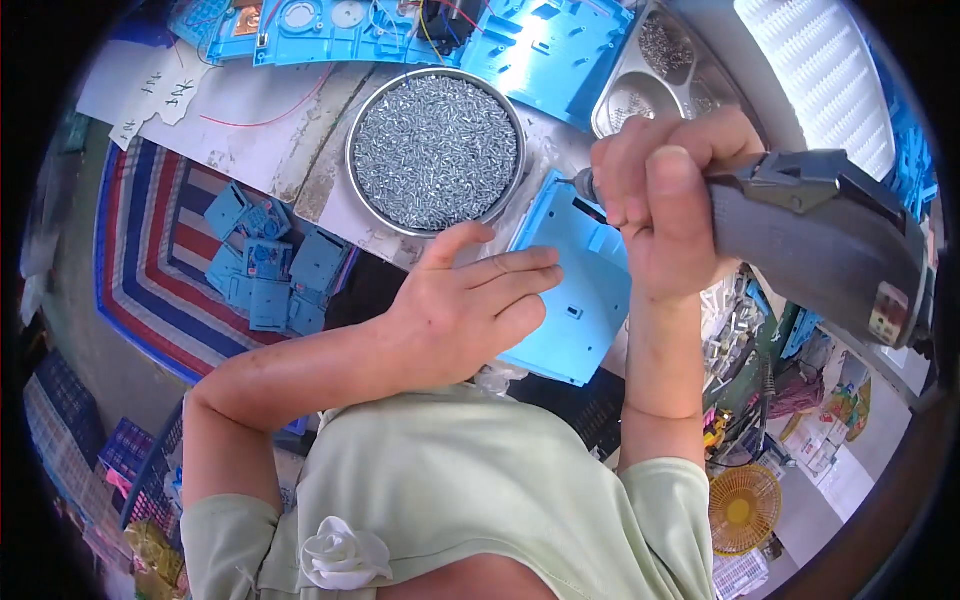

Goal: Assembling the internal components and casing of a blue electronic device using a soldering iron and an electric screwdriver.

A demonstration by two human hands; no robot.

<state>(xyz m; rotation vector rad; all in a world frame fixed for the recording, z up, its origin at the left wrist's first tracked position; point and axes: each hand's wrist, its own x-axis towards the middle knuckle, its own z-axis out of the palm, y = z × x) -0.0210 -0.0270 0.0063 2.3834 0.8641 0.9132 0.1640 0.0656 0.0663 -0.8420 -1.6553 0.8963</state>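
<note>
My right hand [665, 195] is wrapped round a dark grey electric screwdriver [815, 220], held nearly level. The bit points left, at the far left corner of a light blue plastic panel [570, 330] lying in front of me; whether it sits in a screw is too small to tell. My left hand [475, 305] rests at the panel's left edge, thumb raised and the first fingers stretched out over it. I see nothing in that hand. Just beyond it stands a round metal bowl [351, 150] full of small silver screws [436, 150].
Blue casings [350, 35] with wires lie along the far side. A metal tray [685, 85] with compartments of small parts stands far right, beside a white ribbed tray [820, 70]. On the left, blue casings [265, 265] lie on striped cloth [150, 260]. A yellow fan [745, 510] is lower right.
</note>
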